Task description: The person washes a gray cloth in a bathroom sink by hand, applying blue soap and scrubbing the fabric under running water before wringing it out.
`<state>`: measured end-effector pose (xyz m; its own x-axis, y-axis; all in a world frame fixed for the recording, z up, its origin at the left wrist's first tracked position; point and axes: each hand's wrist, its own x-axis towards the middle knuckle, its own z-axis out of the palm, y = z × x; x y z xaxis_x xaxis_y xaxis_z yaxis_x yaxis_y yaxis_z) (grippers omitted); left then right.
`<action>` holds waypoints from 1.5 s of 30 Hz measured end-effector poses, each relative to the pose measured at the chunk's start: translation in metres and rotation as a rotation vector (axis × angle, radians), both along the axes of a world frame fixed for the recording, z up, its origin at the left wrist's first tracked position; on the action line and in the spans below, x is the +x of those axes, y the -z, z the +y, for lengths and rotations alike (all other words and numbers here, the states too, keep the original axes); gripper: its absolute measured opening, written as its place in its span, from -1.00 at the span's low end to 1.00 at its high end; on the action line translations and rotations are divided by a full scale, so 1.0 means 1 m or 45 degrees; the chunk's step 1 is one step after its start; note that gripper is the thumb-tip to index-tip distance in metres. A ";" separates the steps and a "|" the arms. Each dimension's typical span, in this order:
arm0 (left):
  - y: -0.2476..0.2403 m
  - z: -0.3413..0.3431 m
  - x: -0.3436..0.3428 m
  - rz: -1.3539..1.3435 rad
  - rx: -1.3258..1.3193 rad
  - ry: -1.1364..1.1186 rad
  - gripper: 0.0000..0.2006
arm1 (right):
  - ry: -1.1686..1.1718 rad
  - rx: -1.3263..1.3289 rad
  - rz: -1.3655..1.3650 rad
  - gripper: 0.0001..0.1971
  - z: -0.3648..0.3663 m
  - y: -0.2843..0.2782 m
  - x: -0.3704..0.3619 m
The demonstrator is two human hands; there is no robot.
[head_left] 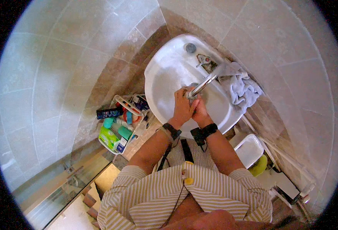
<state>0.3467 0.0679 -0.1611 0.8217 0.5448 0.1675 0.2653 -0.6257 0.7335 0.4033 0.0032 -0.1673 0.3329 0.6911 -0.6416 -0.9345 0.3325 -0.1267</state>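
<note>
Over the basin of a white washbasin (161,44), my two hands meet beneath the end of a curved chrome spout (206,83). My left hand (182,107) has its back up, fingers stretched toward the spout end and resting against the right hand. Pressed in beside it is my right hand (200,112), its thumb side showing and its fingers hidden behind the left hand and spout. Something greyish, perhaps water or the drain, shows around the fingertips; I cannot tell which. No object is visible in either hand. Dark bands circle both wrists.
A crumpled grey towel (238,86) hangs over the basin's right rim. Near the back stand a small tap (203,60) and a round grey stopper (191,48). Left of the basin sits a caddy (117,152) of bottles and packets. A white tray (249,150) lies at the right.
</note>
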 end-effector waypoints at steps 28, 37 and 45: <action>-0.011 0.072 -0.051 0.235 -1.511 -0.098 -0.78 | -0.390 -0.531 -1.160 -0.41 -0.055 0.006 0.047; 0.051 0.059 -0.037 0.271 -0.860 0.250 -0.51 | -0.610 -0.145 -1.000 -0.38 -0.028 0.015 0.044; -0.007 0.071 -0.020 0.388 -1.278 0.146 -0.52 | -1.337 -0.672 -1.647 -0.46 -0.044 0.002 0.063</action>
